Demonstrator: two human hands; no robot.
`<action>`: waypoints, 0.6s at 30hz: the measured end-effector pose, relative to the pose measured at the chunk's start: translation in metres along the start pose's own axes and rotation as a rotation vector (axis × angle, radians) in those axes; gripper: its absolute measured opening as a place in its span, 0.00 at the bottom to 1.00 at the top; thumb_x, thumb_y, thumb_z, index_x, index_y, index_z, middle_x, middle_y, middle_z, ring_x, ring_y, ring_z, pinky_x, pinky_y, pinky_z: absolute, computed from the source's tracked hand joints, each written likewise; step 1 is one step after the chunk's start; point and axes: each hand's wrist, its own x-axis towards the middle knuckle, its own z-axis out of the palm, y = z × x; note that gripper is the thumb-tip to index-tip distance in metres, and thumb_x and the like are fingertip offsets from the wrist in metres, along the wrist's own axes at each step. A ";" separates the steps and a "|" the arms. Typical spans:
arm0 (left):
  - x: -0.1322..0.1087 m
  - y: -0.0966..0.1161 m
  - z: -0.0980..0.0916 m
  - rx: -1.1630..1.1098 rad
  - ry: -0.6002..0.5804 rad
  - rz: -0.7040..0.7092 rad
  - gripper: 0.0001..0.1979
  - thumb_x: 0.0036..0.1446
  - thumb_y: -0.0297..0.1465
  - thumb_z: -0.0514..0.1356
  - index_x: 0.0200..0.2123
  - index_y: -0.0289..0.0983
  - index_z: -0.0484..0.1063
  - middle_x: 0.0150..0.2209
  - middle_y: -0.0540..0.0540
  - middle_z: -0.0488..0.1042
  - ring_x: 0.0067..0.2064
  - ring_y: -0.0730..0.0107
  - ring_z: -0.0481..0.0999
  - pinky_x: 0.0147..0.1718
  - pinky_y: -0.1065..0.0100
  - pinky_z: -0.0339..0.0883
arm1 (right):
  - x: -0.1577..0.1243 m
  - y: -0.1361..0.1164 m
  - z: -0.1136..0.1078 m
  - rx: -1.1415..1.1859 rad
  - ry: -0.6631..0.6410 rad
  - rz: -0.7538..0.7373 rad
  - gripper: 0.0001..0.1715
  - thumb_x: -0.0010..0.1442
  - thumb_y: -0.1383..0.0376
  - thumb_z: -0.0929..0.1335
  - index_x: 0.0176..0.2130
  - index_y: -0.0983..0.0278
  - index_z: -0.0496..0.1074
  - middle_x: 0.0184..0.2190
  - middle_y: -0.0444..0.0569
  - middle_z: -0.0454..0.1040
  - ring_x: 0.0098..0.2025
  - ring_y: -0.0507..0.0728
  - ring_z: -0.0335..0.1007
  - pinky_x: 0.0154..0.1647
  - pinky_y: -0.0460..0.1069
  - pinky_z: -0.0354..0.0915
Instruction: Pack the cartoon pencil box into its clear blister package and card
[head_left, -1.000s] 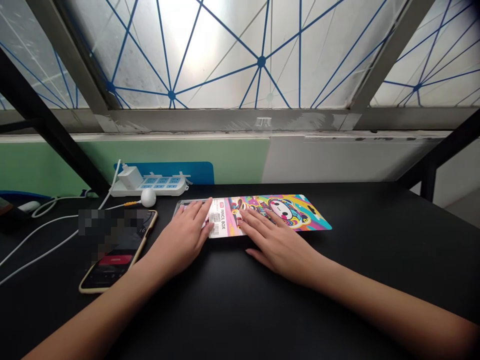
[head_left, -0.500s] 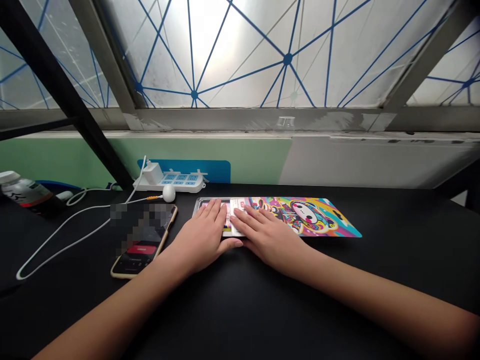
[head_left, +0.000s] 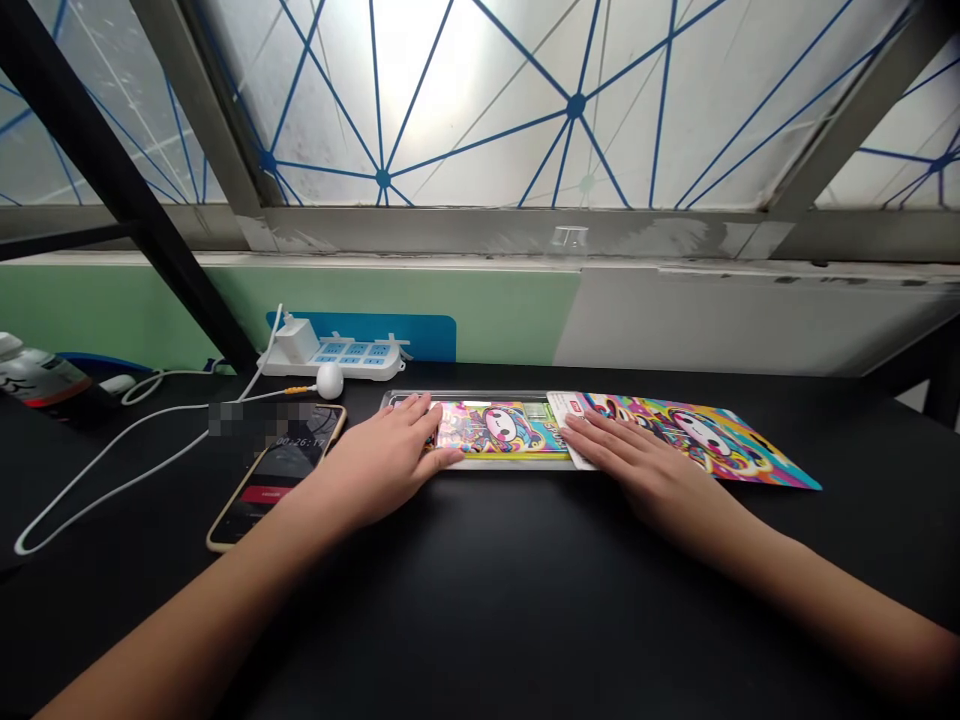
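My left hand (head_left: 390, 455) lies flat on the left end of a long, shallow clear plastic tray (head_left: 517, 464), fingers stretched out and thumb apart. Inside the tray shows a colourful packet (head_left: 499, 428) printed with a white-faced cartoon figure; its left end is under my fingers. A bright printed card (head_left: 750, 445) with a similar cartoon and a white left edge overlaps the tray's right end and reaches past it over the desk. My right hand (head_left: 652, 465) rests on this card, open, with its fingers extended toward the white edge.
A phone (head_left: 277, 480) in a pale case lies left of my left hand on the black desk (head_left: 480, 600). Behind it are a white power strip (head_left: 352, 355) with a charger and a looping white cable (head_left: 97, 470). A bottle (head_left: 45, 380) stands far left.
My right hand and the card have slid right along the tray, uncovering the printed packet inside. My left hand stays on the tray's left end. The view has shifted slightly.
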 end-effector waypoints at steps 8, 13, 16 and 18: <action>0.002 -0.022 -0.004 -0.047 0.024 -0.082 0.31 0.70 0.51 0.46 0.65 0.40 0.68 0.70 0.40 0.60 0.70 0.49 0.61 0.63 0.51 0.62 | -0.002 0.015 -0.009 0.003 0.017 0.098 0.37 0.67 0.78 0.57 0.71 0.61 0.57 0.65 0.58 0.68 0.65 0.63 0.67 0.61 0.60 0.71; 0.007 -0.033 0.005 -0.075 0.089 0.045 0.30 0.72 0.47 0.44 0.67 0.37 0.65 0.71 0.40 0.59 0.72 0.53 0.57 0.67 0.54 0.55 | 0.006 0.005 -0.029 -0.063 0.196 0.110 0.40 0.65 0.80 0.58 0.71 0.59 0.56 0.64 0.56 0.71 0.66 0.66 0.65 0.64 0.65 0.67; 0.011 -0.035 0.008 -0.075 0.107 0.080 0.29 0.73 0.44 0.41 0.65 0.38 0.67 0.70 0.39 0.61 0.72 0.53 0.58 0.67 0.52 0.55 | 0.015 -0.033 -0.047 -0.058 0.229 0.038 0.38 0.66 0.78 0.61 0.71 0.61 0.57 0.64 0.57 0.70 0.68 0.67 0.62 0.67 0.65 0.63; 0.012 -0.034 0.008 -0.066 0.110 0.056 0.28 0.73 0.43 0.40 0.64 0.39 0.68 0.70 0.38 0.62 0.71 0.50 0.59 0.65 0.47 0.56 | 0.021 -0.069 -0.057 -0.033 0.220 -0.088 0.32 0.66 0.75 0.62 0.67 0.66 0.63 0.63 0.61 0.70 0.68 0.69 0.61 0.67 0.65 0.62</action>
